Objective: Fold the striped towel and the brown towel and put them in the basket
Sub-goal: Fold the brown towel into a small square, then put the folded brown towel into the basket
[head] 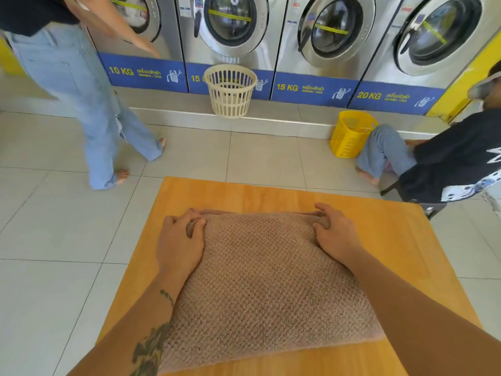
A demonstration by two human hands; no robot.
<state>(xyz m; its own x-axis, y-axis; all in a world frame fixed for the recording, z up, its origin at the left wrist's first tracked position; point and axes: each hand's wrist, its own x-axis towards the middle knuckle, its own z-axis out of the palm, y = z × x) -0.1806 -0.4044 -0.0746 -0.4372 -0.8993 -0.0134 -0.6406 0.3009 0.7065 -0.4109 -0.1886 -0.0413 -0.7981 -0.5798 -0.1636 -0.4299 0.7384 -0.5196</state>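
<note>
The brown towel (260, 278), thick and waffle-textured, lies folded over on the wooden table (284, 196). My left hand (180, 240) grips its far left corner with curled fingers. At the far right corner my right hand (332, 230) pinches the towel's edge the same way. A cream slotted basket (230, 90) stands on the floor beyond the table, against the washing machines. No striped towel shows in this view.
A row of steel washing machines (325, 36) lines the back wall. A yellow basket (349, 134) sits on the tiled floor at the right beside a seated person (447, 164). Another person in jeans (89, 104) stands at the left.
</note>
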